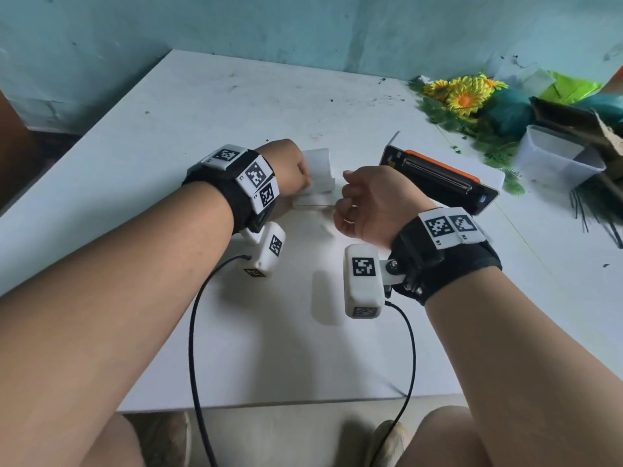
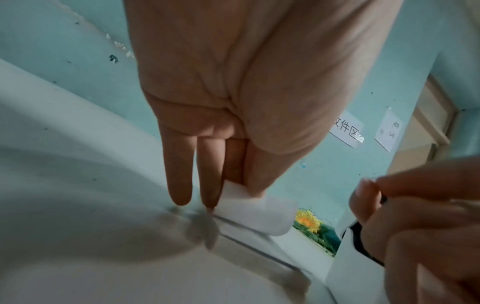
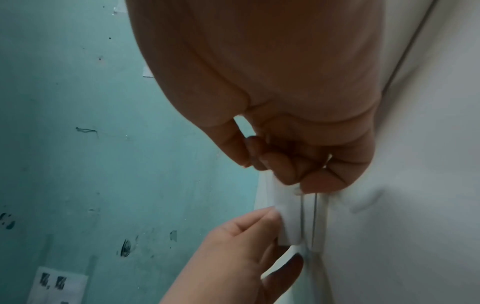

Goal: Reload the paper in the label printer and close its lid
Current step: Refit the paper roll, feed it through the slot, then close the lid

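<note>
A folded strip of white label paper (image 1: 318, 163) stands on the white table (image 1: 151, 129), left of the label printer (image 1: 435, 178). The printer lies open, with its black roller bar and orange trim showing. My left hand (image 1: 305, 183) pinches the paper's left end between thumb and finger. In the left wrist view two of its other fingers (image 2: 182, 185) point straight down onto the table beside the paper (image 2: 259, 216). My right hand (image 1: 340, 210) is curled between paper and printer. In the right wrist view its fingertips (image 3: 298, 181) close on the paper's (image 3: 285, 222) other end.
Artificial sunflowers (image 1: 465, 99), a clear plastic tub (image 1: 553, 156) and torn cardboard (image 1: 573, 119) crowd the table's far right. Black cables (image 1: 197, 332) hang from both wrist cameras over the front edge. A teal wall stands behind the table.
</note>
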Demonstrator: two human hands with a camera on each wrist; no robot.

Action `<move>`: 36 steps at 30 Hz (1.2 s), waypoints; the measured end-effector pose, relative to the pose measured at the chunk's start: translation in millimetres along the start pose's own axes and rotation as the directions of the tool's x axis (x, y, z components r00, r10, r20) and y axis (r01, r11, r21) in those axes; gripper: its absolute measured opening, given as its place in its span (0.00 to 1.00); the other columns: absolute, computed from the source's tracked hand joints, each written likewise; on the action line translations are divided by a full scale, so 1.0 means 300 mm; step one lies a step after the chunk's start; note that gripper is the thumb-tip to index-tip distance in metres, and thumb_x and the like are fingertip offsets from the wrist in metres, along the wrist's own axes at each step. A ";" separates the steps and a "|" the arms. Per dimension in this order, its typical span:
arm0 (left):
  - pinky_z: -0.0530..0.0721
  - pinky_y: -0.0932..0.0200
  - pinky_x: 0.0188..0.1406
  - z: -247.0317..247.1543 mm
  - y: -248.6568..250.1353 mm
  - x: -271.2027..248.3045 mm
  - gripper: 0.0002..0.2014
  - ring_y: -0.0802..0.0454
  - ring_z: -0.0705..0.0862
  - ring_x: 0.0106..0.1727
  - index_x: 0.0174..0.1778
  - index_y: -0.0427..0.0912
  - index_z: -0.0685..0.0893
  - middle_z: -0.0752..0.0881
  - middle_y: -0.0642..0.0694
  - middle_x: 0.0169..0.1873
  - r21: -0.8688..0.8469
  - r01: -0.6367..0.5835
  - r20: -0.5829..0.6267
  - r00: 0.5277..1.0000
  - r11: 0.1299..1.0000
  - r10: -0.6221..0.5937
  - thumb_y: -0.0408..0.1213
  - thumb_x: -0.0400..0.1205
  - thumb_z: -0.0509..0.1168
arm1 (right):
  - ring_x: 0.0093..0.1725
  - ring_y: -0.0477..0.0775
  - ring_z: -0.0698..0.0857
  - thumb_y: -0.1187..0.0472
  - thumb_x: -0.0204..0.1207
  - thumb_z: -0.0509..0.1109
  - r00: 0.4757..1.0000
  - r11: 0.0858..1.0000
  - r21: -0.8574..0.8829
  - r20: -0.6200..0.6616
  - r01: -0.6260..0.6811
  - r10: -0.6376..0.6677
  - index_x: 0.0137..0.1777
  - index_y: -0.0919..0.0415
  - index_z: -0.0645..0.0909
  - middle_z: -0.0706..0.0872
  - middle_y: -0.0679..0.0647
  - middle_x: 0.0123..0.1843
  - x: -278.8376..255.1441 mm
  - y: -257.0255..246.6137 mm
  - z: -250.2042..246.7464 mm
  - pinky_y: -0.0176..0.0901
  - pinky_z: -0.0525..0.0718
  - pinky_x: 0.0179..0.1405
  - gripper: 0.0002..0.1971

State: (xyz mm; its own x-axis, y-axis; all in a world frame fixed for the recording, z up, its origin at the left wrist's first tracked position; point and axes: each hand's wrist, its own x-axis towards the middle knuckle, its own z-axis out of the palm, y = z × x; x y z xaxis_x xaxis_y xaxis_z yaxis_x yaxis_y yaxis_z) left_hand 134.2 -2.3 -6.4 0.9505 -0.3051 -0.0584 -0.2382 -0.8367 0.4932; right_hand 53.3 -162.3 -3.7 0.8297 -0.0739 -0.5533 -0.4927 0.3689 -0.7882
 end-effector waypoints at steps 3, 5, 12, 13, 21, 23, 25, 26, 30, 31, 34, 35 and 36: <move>0.75 0.61 0.44 -0.002 -0.006 -0.005 0.09 0.46 0.83 0.42 0.50 0.45 0.92 0.88 0.47 0.40 -0.052 0.036 -0.006 0.999 0.998 -0.036 0.34 0.88 0.65 | 0.24 0.50 0.68 0.63 0.88 0.62 1.000 1.000 0.023 0.008 -0.001 0.001 0.44 0.55 0.76 0.66 0.46 0.25 0.009 0.003 -0.027 0.46 0.81 0.44 0.10; 0.75 0.58 0.41 -0.001 -0.004 -0.009 0.09 0.43 0.80 0.37 0.43 0.46 0.86 0.82 0.43 0.35 -0.082 0.073 -0.016 0.997 0.994 -0.074 0.31 0.84 0.63 | 0.24 0.49 0.69 0.63 0.89 0.63 1.000 1.000 0.011 0.027 0.003 -0.004 0.48 0.56 0.78 0.67 0.46 0.25 0.009 0.009 -0.028 0.46 0.83 0.43 0.07; 0.95 0.47 0.53 -0.041 0.014 -0.028 0.01 0.39 0.95 0.44 0.42 0.42 0.95 0.92 0.47 0.36 -0.201 0.098 -0.092 0.989 0.975 -0.119 0.32 0.78 0.79 | 0.42 0.60 0.90 0.60 0.90 0.65 0.995 0.999 0.002 0.088 0.054 -0.054 0.64 0.59 0.80 0.92 0.61 0.50 -0.009 0.014 -0.012 0.52 0.91 0.49 0.07; 0.95 0.45 0.52 -0.047 0.014 -0.032 0.03 0.39 0.95 0.44 0.39 0.43 0.94 0.93 0.46 0.37 -0.210 0.098 -0.095 0.988 0.973 -0.120 0.33 0.76 0.82 | 0.48 0.63 0.93 0.60 0.90 0.66 0.994 0.998 -0.007 0.089 0.064 -0.063 0.66 0.59 0.80 0.93 0.64 0.57 -0.011 0.015 -0.008 0.55 0.92 0.54 0.08; 0.97 0.41 0.46 -0.074 0.034 -0.075 0.11 0.38 0.95 0.45 0.34 0.44 0.94 0.93 0.44 0.37 -0.318 0.108 -0.134 0.978 0.942 -0.157 0.23 0.74 0.73 | 0.74 0.68 0.89 0.56 0.91 0.68 0.967 0.966 -0.088 0.100 0.242 -0.233 0.75 0.51 0.83 0.81 0.61 0.76 -0.041 0.024 0.032 0.73 0.87 0.74 0.14; 0.96 0.43 0.50 -0.074 0.046 -0.086 0.10 0.40 0.95 0.47 0.38 0.43 0.95 0.92 0.46 0.36 -0.366 0.110 -0.104 0.982 0.924 -0.158 0.23 0.76 0.74 | 0.75 0.66 0.88 0.58 0.90 0.69 0.961 0.957 -0.107 0.098 0.268 -0.258 0.80 0.49 0.81 0.83 0.57 0.75 -0.043 0.029 0.034 0.69 0.86 0.76 0.19; 0.94 0.43 0.58 -0.073 0.057 -0.096 0.08 0.40 0.91 0.41 0.44 0.38 0.96 0.91 0.46 0.31 -0.459 0.133 -0.078 0.979 0.878 -0.189 0.23 0.78 0.73 | 0.76 0.62 0.85 0.60 0.90 0.70 0.953 0.942 -0.147 0.087 0.301 -0.291 0.83 0.50 0.80 0.86 0.51 0.70 -0.039 0.038 0.039 0.63 0.85 0.79 0.22; 0.92 0.42 0.61 -0.073 0.060 -0.102 0.08 0.41 0.88 0.37 0.47 0.35 0.96 0.90 0.45 0.28 -0.504 0.152 -0.052 0.977 0.850 -0.205 0.23 0.79 0.72 | 0.77 0.61 0.84 0.62 0.90 0.70 0.949 0.937 -0.154 0.075 0.314 -0.306 0.83 0.53 0.80 0.87 0.50 0.66 -0.038 0.040 0.043 0.61 0.84 0.80 0.22; 0.91 0.45 0.63 -0.072 0.066 -0.147 0.06 0.41 0.93 0.43 0.51 0.34 0.90 0.92 0.35 0.45 -0.626 0.212 0.065 0.973 0.751 -0.221 0.25 0.79 0.73 | 0.78 0.63 0.84 0.63 0.89 0.72 0.951 0.943 -0.125 0.055 0.309 -0.305 0.82 0.64 0.79 0.87 0.51 0.59 -0.060 0.058 0.057 0.63 0.83 0.81 0.22; 0.90 0.41 0.65 -0.074 0.068 -0.159 0.08 0.39 0.94 0.45 0.52 0.33 0.89 0.91 0.32 0.46 -0.666 0.223 0.079 0.970 0.711 -0.230 0.23 0.79 0.73 | 0.77 0.63 0.85 0.63 0.89 0.72 0.950 0.939 -0.143 0.055 0.313 -0.308 0.82 0.63 0.79 0.87 0.52 0.59 -0.069 0.063 0.057 0.63 0.84 0.80 0.23; 0.94 0.41 0.58 -0.091 0.093 -0.204 0.10 0.36 0.97 0.47 0.58 0.22 0.86 0.92 0.25 0.44 -0.772 0.236 0.097 0.961 0.590 -0.257 0.20 0.81 0.70 | 0.67 0.58 0.89 0.62 0.89 0.71 0.923 0.894 -0.242 0.028 0.378 -0.383 0.79 0.60 0.82 0.90 0.52 0.60 -0.107 0.066 0.038 0.58 0.87 0.73 0.20; 0.94 0.42 0.56 -0.097 0.108 -0.220 0.08 0.38 0.97 0.47 0.57 0.24 0.84 0.91 0.28 0.39 -0.797 0.231 0.100 0.962 0.558 -0.255 0.20 0.83 0.69 | 0.61 0.56 0.90 0.61 0.89 0.71 0.903 0.862 -0.298 0.007 0.411 -0.429 0.76 0.60 0.84 0.91 0.53 0.58 -0.125 0.064 0.027 0.55 0.87 0.67 0.17; 0.95 0.43 0.54 -0.104 0.125 -0.240 0.05 0.38 0.96 0.47 0.54 0.28 0.82 0.88 0.34 0.35 -0.812 0.233 0.112 0.962 0.535 -0.250 0.21 0.84 0.67 | 0.56 0.54 0.89 0.61 0.89 0.70 0.876 0.816 -0.371 -0.015 0.442 -0.482 0.71 0.61 0.87 0.92 0.54 0.56 -0.141 0.064 0.011 0.52 0.86 0.62 0.14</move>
State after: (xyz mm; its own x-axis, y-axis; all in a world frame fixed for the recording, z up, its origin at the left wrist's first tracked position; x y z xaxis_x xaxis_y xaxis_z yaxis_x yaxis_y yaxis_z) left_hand 63.1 2.2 43.4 0.9515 -0.1348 -0.2764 0.2563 -0.1491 0.9550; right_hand 9.5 -148.9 5.5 0.9603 -0.2566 -0.1091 -0.1324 -0.0755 -0.9883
